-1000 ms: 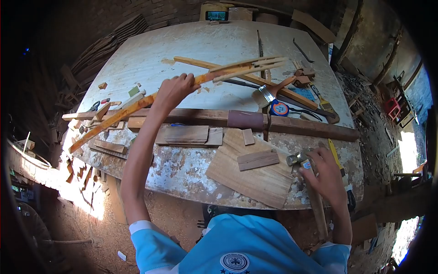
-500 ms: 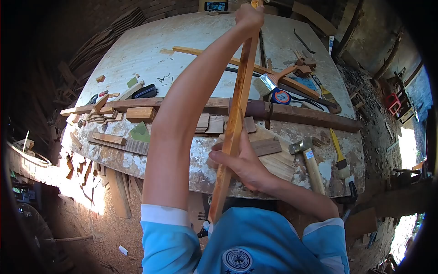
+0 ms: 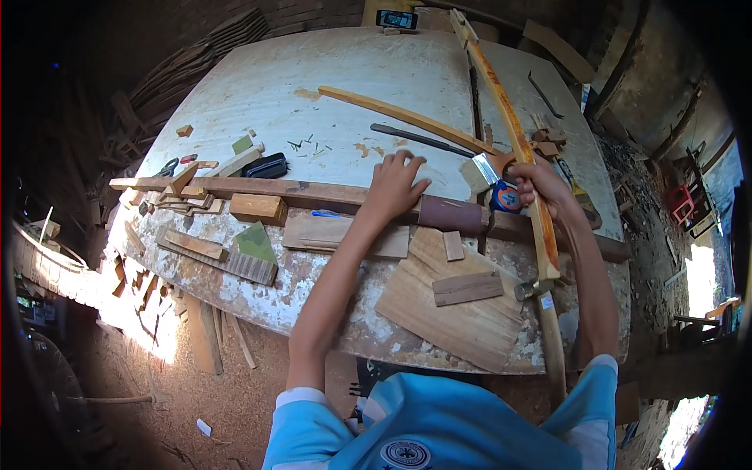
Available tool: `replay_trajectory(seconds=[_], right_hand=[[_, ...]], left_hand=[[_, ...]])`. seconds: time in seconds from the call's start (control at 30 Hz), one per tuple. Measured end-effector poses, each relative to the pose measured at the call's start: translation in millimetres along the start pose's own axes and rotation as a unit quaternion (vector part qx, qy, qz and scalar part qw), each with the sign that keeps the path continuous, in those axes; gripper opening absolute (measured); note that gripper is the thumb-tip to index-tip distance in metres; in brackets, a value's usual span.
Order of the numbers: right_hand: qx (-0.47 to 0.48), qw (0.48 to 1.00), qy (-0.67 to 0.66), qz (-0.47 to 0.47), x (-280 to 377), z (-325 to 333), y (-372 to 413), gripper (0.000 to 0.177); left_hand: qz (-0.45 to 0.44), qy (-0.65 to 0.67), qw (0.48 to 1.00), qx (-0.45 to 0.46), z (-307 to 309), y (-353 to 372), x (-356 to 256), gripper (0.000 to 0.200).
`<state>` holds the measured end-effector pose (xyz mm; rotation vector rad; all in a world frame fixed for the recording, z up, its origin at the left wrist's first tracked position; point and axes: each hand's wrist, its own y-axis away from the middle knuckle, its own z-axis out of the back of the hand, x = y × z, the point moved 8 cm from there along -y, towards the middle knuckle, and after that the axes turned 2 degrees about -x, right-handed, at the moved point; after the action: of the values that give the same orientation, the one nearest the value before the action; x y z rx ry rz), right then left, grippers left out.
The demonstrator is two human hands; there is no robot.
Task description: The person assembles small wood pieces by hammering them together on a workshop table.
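My right hand [image 3: 546, 188] grips a long curved wooden strip [image 3: 509, 117] about its middle. The strip runs from the table's far edge down to the near right, ending just above a hammer [image 3: 534, 291] that lies by the front edge. My left hand [image 3: 395, 184] rests flat on the white worktable [image 3: 313, 78], fingers spread, holding nothing, right behind a long dark batten [image 3: 274, 189]. A second curved strip [image 3: 399, 116] lies on the table beyond my left hand.
A paintbrush [image 3: 482, 169] and a tape measure [image 3: 506, 197] sit between my hands. A wide board [image 3: 439, 321] carrying a small offcut [image 3: 468, 287] lies at the front edge. Wood scraps [image 3: 211, 251] crowd the left. A phone [image 3: 395, 19] stands at the back.
The curved strip passed from my left hand, through both hands, to my right hand alone and swung to the right side. My left hand dropped onto the table.
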<state>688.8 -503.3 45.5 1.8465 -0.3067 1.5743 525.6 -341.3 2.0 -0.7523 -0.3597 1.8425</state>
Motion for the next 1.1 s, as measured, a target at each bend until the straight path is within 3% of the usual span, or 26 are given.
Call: replay_trajectory(seconds=[0.07, 0.13, 0.2, 0.4, 0.43, 0.9, 1.1], right_hand=[[0.03, 0.999, -0.009, -0.021, 9, -8, -49, 0.019], [0.047, 0.998, -0.03, -0.034, 13, -21, -93, 0.017], [0.053, 0.996, -0.055, -0.036, 23, -39, -131, 0.017], [0.041, 0.999, -0.021, -0.006, 56, -93, -213, 0.02], [0.043, 0.997, -0.064, -0.027, 57, -100, -221, 0.02], [0.077, 0.988, -0.122, -0.053, 44, -146, -264, 0.02], [0.065, 0.99, -0.127, -0.023, 46, -145, -261, 0.02]], left_hand=[[0.072, -0.019, 0.996, 0.054, -9, 6, 12, 0.042], [0.065, -0.001, 0.997, 0.028, -3, 4, 4, 0.043], [0.149, 0.012, 0.979, 0.136, -7, 5, 7, 0.038], [0.152, 0.014, 0.976, 0.158, -11, 3, 12, 0.036], [0.157, 0.009, 0.972, 0.172, -12, 2, 12, 0.036], [0.152, 0.006, 0.967, 0.204, -16, 2, 10, 0.035], [0.157, 0.003, 0.964, 0.216, -17, 1, 10, 0.033]])
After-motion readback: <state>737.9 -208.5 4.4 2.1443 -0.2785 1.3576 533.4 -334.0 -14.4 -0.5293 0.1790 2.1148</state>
